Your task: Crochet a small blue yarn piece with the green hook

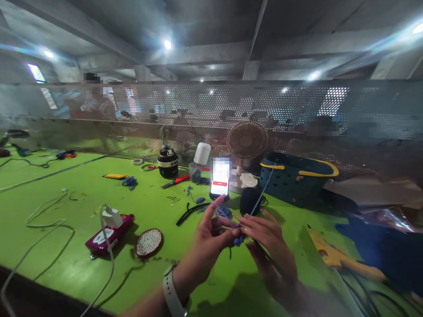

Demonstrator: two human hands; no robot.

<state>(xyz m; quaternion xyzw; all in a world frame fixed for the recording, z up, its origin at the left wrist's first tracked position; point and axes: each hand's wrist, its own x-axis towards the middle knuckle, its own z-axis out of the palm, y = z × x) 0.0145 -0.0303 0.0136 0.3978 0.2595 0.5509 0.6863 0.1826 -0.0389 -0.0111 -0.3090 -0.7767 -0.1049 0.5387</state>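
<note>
My left hand [206,242] pinches a small blue-purple crochet piece [238,241] between thumb and fingers, its index finger raised with yarn around it. In my right hand [274,248] is a thin crochet hook [263,252], its tip close to the piece and its shaft partly hidden by the fingers. A taut strand of blue yarn [265,188] runs from the teal basket [287,185] down to my hands. Just beyond them lie loose blue yarn [224,212] and a dark round ball [250,201]. A lit phone [220,182] stands upright behind my left hand.
A fan [247,141], a black jug [168,162] and a white bottle [202,153] line the back by a perforated screen. At left are a purple power bank [120,231] with a cable and a beaded round case [149,243]. A yellow glue gun [340,257] lies right.
</note>
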